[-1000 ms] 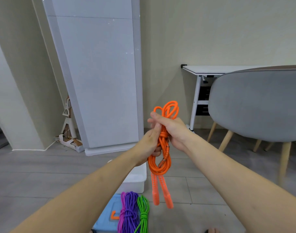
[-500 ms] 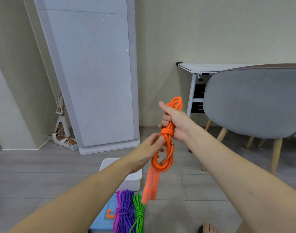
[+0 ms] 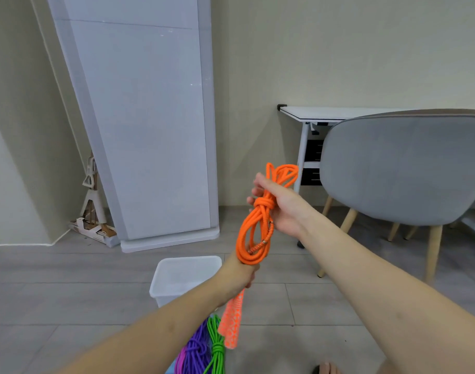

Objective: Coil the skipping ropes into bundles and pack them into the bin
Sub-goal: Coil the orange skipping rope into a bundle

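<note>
— Orange skipping rope [image 3: 254, 233], coiled and knotted round its middle, hangs in mid-air from the right hand [image 3: 278, 205], whose fingers are curled round the bundle just above the knot; loops stick out above the fist.

— And the left hand [image 3: 237, 273]?

— Lower, below the coil's bottom loop, gripping the top of the orange handles [image 3: 231, 322], which dangle together toward the floor.

— Which step is this?

— By the look of it, the tie-off: the bundle seems made, with only the knot to snug down. The white bin [image 3: 186, 276] stands on the grey floor beneath the hands, apparently holding nothing.

— Other ropes?

— A purple bundle [image 3: 194, 352] and a green bundle [image 3: 217, 346] lie at the bottom edge, on something blue that is mostly cut off.

— What does the next move call for?

— Probably lowering the orange bundle into the bin without letting the knot slip, handles tucked in with it.
</note>
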### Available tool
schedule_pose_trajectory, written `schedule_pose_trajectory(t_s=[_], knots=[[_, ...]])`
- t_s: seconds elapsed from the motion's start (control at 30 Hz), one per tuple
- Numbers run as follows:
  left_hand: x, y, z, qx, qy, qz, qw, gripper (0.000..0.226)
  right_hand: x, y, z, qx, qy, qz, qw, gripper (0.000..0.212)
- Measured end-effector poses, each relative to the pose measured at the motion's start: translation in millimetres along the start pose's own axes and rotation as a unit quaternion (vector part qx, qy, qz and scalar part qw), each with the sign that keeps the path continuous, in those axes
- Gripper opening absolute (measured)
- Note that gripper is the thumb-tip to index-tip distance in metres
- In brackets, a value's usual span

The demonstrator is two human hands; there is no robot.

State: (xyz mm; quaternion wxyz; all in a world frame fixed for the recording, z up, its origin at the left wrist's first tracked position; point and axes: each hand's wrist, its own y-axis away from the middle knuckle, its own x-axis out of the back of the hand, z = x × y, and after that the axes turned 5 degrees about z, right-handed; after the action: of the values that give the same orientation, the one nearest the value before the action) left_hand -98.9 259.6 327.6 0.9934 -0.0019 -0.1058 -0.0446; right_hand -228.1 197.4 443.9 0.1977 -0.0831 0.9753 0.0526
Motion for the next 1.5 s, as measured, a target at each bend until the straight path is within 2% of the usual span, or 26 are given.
schedule_pose_trajectory(t_s=[0.13,0.27,0.57,0.67,0.73,0.77,0.83,0.87,0.97,1.03,1.1,1.17,1.27,1.4,1.5], knots=[[9.0,-3.4,-5.0,-0.039,-0.159,0.023,0.986,0.031,1.1,-2.2,1.2,0.004,0.005,0.072,0.997,0.03],[25.7,0.7,-12.4,-0.112,-0.303,0.032,0.946,0.034,10.4,-3.2,-0.7,0.024,0.059,0.124,0.99,0.038],[36.1,9.3,-42.6,-0.123,-0.33,0.015,0.936,0.037,4.9,-1.2,-8.2,0.074,0.097,0.114,0.986,0.039],[31.0,14.1,-41.5,-0.133,-0.295,-0.021,0.946,0.03,8.2,0.6,-9.2,0.071,0.09,0.062,0.991,0.041],[24.9,18.3,-34.6,-0.13,-0.191,-0.025,0.973,0.029,15.6,2.9,-14.2,0.054,0.048,0.025,0.997,0.035],[22.1,19.4,-30.8,-0.125,-0.137,-0.026,0.982,0.036,18.8,4.6,-16.5,0.049,0.022,0.013,0.998,0.032],[16.2,18.2,-26.2,-0.122,-0.049,-0.029,0.991,0.047,22.4,4.8,-17.1,0.062,0.008,0.01,0.998,0.029],[13.1,16.9,-24.1,-0.123,-0.017,-0.018,0.992,0.046,22.4,4.4,-16.4,0.075,0.015,0.018,0.997,0.03],[7.9,12.5,-17.4,-0.115,0.04,0.047,0.992,0.019,20.0,4.1,-17.5,0.086,0.046,0.049,0.994,0.036],[8.1,12.3,-15.6,-0.111,0.041,0.082,0.99,0.01,22.9,6.6,-20.8,0.104,0.13,0.088,0.982,0.034],[10.8,12.2,-16.8,-0.117,0.021,0.099,0.988,0.009,32.4,5.2,-21.8,0.143,0.233,0.127,0.953,0.036],[13.7,10.5,-21.0,-0.12,-0.002,0.113,0.986,0.01,39.8,2.8,-22.3,0.146,0.273,0.131,0.942,0.034],[18.7,8.4,-25.6,-0.112,-0.02,0.139,0.984,0.013,42.3,2.9,-26.0,0.125,0.221,0.117,0.96,0.017],[28.0,7.3,-23.8,-0.099,-0.021,0.166,0.981,0.012,48.1,0.6,-32.5,0.112,0.174,0.144,0.968,0.017],[31.6,4.9,-22.7,-0.089,-0.035,0.147,0.985,0.013,49.4,-2.3,-39.0,0.064,0.02,0.102,0.992,0.025]])
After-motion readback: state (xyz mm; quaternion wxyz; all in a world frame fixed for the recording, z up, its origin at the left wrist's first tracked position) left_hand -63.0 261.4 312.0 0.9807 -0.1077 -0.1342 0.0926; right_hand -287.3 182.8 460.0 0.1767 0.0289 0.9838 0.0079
